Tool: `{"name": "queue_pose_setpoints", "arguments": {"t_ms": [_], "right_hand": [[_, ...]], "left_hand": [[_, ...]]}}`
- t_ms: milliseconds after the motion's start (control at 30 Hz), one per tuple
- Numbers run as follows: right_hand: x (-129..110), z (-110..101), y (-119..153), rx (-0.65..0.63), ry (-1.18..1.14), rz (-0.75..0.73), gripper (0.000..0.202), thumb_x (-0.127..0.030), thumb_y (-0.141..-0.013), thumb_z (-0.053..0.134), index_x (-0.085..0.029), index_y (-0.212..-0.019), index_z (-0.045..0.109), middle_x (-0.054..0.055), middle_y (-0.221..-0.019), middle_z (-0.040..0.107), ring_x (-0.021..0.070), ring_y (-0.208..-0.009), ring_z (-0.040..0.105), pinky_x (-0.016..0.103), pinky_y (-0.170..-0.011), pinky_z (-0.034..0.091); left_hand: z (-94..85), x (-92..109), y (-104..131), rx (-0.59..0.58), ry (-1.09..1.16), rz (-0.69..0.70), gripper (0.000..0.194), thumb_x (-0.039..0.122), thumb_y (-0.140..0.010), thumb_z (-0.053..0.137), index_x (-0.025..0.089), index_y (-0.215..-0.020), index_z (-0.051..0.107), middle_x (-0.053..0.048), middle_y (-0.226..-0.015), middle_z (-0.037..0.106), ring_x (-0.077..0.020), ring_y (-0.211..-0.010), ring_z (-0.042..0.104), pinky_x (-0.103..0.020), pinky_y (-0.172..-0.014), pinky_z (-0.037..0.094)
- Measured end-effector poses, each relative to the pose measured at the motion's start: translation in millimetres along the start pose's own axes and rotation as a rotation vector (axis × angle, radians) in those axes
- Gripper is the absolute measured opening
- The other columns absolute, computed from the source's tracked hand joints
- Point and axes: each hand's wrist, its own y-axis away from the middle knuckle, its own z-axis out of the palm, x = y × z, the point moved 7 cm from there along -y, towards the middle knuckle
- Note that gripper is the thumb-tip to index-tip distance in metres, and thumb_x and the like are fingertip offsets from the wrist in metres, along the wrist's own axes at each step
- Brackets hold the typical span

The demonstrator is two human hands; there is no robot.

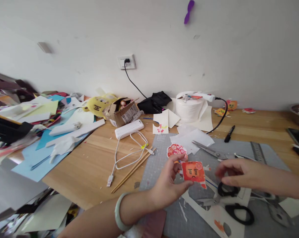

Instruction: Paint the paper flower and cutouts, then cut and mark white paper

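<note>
My left hand (165, 183), with a pale green bangle on the wrist, pinches a small red paper cutout (193, 171) between thumb and fingers. The cutout is squarish, with a drawn frowning face and small limbs at its sides and foot. My right hand (240, 172) hovers just to the right, slightly blurred, its thumb and curled fingers apart with nothing between them. Right below it, black-handled scissors (241, 213) lie over a cut white paper sheet (206, 216). A round red-and-white paper piece (176, 150) is beyond my left fingers. Another pair of scissors (209, 150) rests farther back.
A grey cutting mat (155, 162) covers the desk's right half, with a metal ruler (258, 152) and a black marker (229, 134). Left of it are chopsticks (132, 170), a white cable (116, 162), and a power bank (129, 129). A tissue roll (191, 109) stands behind.
</note>
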Motion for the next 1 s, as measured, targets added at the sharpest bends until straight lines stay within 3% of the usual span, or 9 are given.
{"name": "queue_pose_setpoints", "arguments": {"t_ms": [133,367,767,900,1000], "right_hand": [[-16.0,-11.8,-8.0,0.129,-0.019,-0.063,0.051,-0.065,-0.071,0.057,-0.021,-0.096,0.064,-0.001,-0.067,0.053,0.0132,-0.062,0.047,0.025,-0.057,0.036],[-37.1,5.1,-17.7,-0.059,-0.086,-0.135,0.036,-0.055,-0.074,0.06,-0.019,-0.074,0.064,-0.001,-0.069,0.058,0.0119,-0.063,0.048,0.024,-0.058,0.034],[-36.1,4.7,-15.7,0.003,-0.184,-0.126,0.038,-0.056,-0.069,0.065,-0.018,-0.07,0.064,-0.001,-0.065,0.058,0.0118,-0.062,0.048,0.024,-0.059,0.036],[-30.0,-8.9,-7.1,0.132,-0.152,-0.138,0.037,-0.056,-0.07,0.064,-0.018,-0.069,0.064,0.0,-0.065,0.059,0.0131,-0.063,0.049,0.026,-0.059,0.035],[-21.4,-41.0,10.6,0.324,0.03,-0.109,0.039,-0.059,-0.073,0.057,-0.02,-0.07,0.065,0.001,-0.066,0.06,0.015,-0.063,0.051,0.027,-0.058,0.035]], "left_hand": [[2.9,2.5,3.4,-0.047,-0.14,0.046,0.062,0.019,-0.079,0.067,0.024,-0.13,0.032,-0.01,-0.12,0.051,-0.0197,-0.105,0.054,-0.034,-0.091,0.042],[4.6,5.8,9.3,-0.095,-0.284,0.149,0.065,0.01,-0.078,0.064,0.028,-0.131,0.032,-0.008,-0.123,0.049,-0.0176,-0.105,0.053,-0.032,-0.092,0.041],[7.5,2.5,10.5,-0.101,-0.225,0.053,0.064,0.01,-0.078,0.062,0.027,-0.131,0.031,-0.01,-0.127,0.047,-0.018,-0.102,0.054,-0.033,-0.09,0.043],[4.9,1.9,9.9,-0.052,-0.334,0.01,0.067,0.007,-0.074,0.062,0.027,-0.131,0.034,-0.008,-0.123,0.05,-0.0178,-0.098,0.052,-0.036,-0.094,0.04],[0.7,1.7,8.2,-0.002,-0.395,-0.015,0.068,0.007,-0.074,0.061,0.023,-0.134,0.034,-0.008,-0.112,0.055,-0.019,-0.097,0.051,-0.037,-0.095,0.038]]}}
